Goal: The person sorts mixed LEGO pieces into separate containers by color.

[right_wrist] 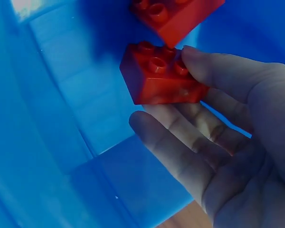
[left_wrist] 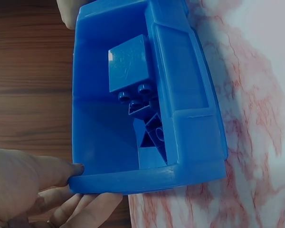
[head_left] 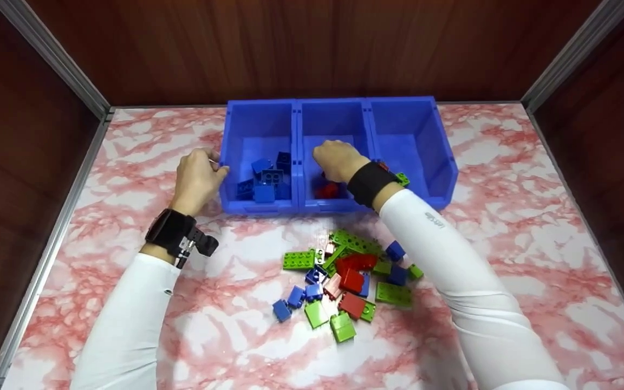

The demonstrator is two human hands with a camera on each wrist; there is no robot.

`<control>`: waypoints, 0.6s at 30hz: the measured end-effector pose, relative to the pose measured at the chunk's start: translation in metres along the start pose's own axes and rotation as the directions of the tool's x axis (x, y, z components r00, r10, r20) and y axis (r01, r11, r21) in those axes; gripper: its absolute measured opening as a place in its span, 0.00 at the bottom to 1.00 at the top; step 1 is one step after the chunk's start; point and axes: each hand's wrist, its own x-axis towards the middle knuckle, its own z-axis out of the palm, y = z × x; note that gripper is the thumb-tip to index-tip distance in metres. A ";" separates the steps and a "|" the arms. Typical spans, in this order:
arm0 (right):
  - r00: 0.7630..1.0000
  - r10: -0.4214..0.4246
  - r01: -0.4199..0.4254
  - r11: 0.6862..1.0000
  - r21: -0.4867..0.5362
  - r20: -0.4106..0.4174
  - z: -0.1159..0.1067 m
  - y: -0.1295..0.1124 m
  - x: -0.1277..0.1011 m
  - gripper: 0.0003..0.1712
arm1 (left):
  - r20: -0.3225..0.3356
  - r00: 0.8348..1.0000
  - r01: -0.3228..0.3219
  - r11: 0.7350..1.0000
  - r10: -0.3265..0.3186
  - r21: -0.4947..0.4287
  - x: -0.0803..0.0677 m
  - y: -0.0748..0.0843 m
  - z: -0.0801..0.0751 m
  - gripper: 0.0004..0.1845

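My left hand [head_left: 195,176] grips the side wall of the left blue bin [left_wrist: 128,179], thumb at the rim and fingers outside. Several blue toy bricks [head_left: 264,193] lie inside that bin. Over the middle blue bin [head_left: 335,118] is my right hand [head_left: 339,161], reaching in. The right wrist view shows it pinching a red toy brick [right_wrist: 166,88], thumb on the studded top and fingers beneath. Another red brick [right_wrist: 180,21] is just beyond it. From the head, the hand hides the held brick, while some red bricks [head_left: 327,190] show at the bin's front.
The right blue bin [head_left: 398,116] has a green brick [head_left: 402,179] in it, partly behind the right wrist. A loose pile of green, red, blue and pink bricks [head_left: 352,281] lies on the marbled tabletop [head_left: 225,336] before the bins. Wooden panels [head_left: 312,49] enclose the back and sides.
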 end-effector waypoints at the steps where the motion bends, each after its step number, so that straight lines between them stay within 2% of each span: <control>1: 1.000 0.007 -0.007 1.000 0.000 0.004 0.001 0.000 0.000 0.07 | 0.001 1.000 0.002 1.000 -0.002 0.000 0.000 0.001 0.000 0.15; 6: 0.999 0.025 -0.024 1.000 -0.019 0.024 0.002 0.001 -0.001 0.08 | 0.004 1.000 0.017 1.000 -0.017 -0.007 0.001 0.003 0.001 0.14; 10: 1.000 -0.011 0.011 1.000 -0.023 0.010 -0.001 0.000 -0.006 0.06 | 0.002 1.000 0.025 1.000 -0.025 -0.006 0.000 0.003 0.000 0.14; 14: 0.997 -0.060 0.058 0.998 -0.040 -0.043 -0.008 0.000 -0.016 0.01 | 0.007 1.000 0.026 1.000 -0.026 -0.008 0.000 0.002 -0.001 0.14; 18: 0.991 -0.111 0.108 0.993 -0.041 -0.073 -0.018 -0.001 -0.033 0.08 | 0.003 1.000 0.021 1.000 -0.020 -0.015 -0.001 0.001 -0.002 0.14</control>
